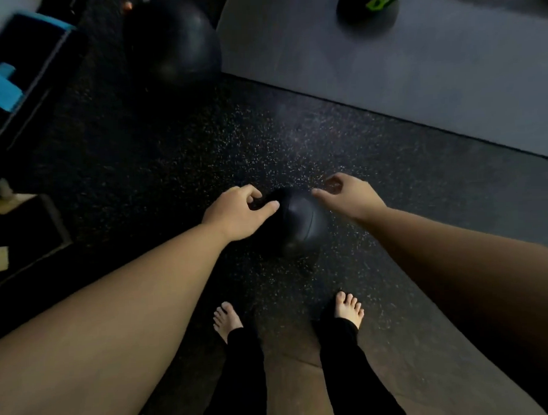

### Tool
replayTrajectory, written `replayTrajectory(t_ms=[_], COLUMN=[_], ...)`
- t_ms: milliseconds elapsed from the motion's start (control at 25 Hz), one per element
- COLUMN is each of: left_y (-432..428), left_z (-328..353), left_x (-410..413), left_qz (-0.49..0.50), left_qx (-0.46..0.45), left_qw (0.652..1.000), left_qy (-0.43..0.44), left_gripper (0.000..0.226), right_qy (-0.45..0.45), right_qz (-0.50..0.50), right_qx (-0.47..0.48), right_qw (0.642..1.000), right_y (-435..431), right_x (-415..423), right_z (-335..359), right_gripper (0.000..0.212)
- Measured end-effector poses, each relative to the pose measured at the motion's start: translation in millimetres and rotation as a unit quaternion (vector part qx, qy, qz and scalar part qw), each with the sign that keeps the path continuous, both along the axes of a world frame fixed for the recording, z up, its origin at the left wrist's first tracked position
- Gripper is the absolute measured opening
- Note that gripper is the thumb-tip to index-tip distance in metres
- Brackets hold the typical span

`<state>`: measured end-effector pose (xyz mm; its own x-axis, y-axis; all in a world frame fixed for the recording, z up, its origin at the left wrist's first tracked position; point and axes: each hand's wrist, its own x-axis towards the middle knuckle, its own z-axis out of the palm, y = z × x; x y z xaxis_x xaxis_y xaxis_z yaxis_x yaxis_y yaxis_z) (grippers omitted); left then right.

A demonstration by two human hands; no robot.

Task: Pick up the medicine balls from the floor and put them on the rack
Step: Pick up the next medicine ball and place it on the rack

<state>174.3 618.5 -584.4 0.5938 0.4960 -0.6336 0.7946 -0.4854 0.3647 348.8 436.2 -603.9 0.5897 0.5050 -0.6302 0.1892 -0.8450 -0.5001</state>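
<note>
Three balls are in sight. One black medicine ball (298,222) lies on the speckled floor at the centre, between two bare hands, the left hand (235,213) at 9 o'clock of it and the right hand (348,194) at 2 o'clock. One larger dark ball (180,46) sits at 11 o'clock of the view. One black ball with green markings (368,8) rests at 1 o'clock on the single grey mat (386,79) (its top is cut off by the edge). Two bare feet stand at 6 o'clock, the left foot (226,319) and the right foot (349,307).
</note>
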Motion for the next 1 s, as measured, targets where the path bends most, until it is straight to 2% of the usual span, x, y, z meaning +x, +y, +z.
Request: replayTrajectory(t_ms=[240,480,600,840,1000], left_y=[14.6,8.4,6.7,14.4,13.4], left_z=[-155.5,-283.2,-317.8,-329.5,-343.2], left_x=[29.2,38.9,42.2,52.2,47.6], left_qz=[0.041,0.133,0.171,0.171,0.213], left_qx=[-0.044,-0.090,-0.096,-0.095,-0.112], left_qw=[0.998,0.987,0.980,0.980,0.970], left_qy=[0.029,0.030,0.018,0.022,-0.008], left_gripper=[0.100,0.104,0.103,0.102,0.098], right_qy=[0.023,0.010,-0.007,-0.001,0.025], right_qz=[-0.015,-0.001,-0.004,0.005,-0.009], right_qx=[-0.020,-0.045,-0.056,-0.067,-0.074], right_qw=[0.999,0.999,0.998,0.998,0.997], right_y=[27.7,43.6,45.5,56.5,56.9], right_x=[9.4,11.2,6.9,13.9,17.5], right_z=[-168.0,-281.2,-306.7,-315.8,-321.0], right_gripper=[0.074,0.088,0.092,0.101,0.120])
